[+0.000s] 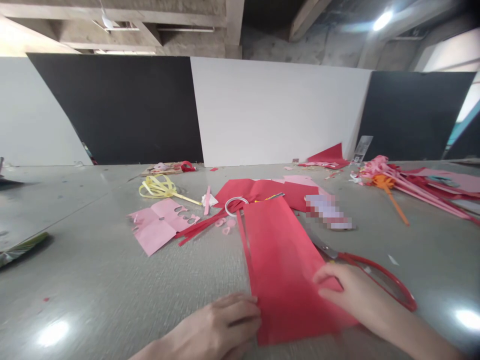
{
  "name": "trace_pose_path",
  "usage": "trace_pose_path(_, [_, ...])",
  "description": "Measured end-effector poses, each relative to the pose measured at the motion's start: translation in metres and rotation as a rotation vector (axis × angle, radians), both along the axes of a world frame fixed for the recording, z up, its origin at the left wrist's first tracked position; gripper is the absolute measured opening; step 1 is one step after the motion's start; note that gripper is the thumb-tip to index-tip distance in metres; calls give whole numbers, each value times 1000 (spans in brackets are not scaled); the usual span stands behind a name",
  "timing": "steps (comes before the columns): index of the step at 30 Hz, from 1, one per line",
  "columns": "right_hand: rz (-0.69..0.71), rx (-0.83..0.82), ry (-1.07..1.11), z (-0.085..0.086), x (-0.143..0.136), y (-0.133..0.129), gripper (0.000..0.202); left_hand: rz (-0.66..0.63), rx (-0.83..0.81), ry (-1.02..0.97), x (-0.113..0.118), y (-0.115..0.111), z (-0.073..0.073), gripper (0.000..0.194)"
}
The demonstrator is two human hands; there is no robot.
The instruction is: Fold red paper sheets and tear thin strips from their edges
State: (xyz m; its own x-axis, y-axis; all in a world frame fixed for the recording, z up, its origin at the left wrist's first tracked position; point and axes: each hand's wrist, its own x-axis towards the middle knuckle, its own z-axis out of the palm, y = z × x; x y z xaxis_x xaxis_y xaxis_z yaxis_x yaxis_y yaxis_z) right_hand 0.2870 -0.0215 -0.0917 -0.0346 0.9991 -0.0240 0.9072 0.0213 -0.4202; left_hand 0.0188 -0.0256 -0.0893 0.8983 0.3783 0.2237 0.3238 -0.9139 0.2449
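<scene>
A long red paper sheet (283, 265) lies on the grey table, its near end towards me. At its left edge rests my left hand (225, 322), fingers close together; whether they pinch the paper is hidden. My right hand (347, 287) is at the sheet's right edge, with thumb and forefinger curled around a bit of the red paper. Red-handled scissors (390, 272) lie just beyond and beside my right hand, their blades reaching towards the sheet. A narrow red strip (245, 250) runs along the sheet's left side.
Further off lie pink cut paper (159, 225), a yellow ribbon loop (159, 187), a white ring (236, 206), more red paper (258, 190) and a blurred-out object (328, 211). Pink and orange paper pieces (382, 175) sit at the right. Black and white panels (277, 115) stand behind.
</scene>
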Motion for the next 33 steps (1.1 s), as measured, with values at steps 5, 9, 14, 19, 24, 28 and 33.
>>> trace_pose_path(5, [33,82,42,1,0,1,22,-56,55,2,0,-1,7,26])
trace_pose_path(9, [39,88,34,-5,2,2,23,-73,55,34,1,-1,7,26])
trace_pose_path(14, [-44,26,-65,-6,0,0,19,-90,-3,93,-1,2,7,32])
trace_pose_path(19, [-67,-7,-130,-6,-2,-8,17,-96,-14,96,-3,3,5,33])
trace_pose_path(24, [-36,-13,-140,1,-2,-16,19,-106,-17,120,-2,3,1,34])
trace_pose_path(28, [3,64,-108,-4,6,-17,18,-96,-2,122,-3,3,-1,33])
trace_pose_path(33, [12,78,-102,-9,12,-15,16,-95,11,114,-5,4,0,33])
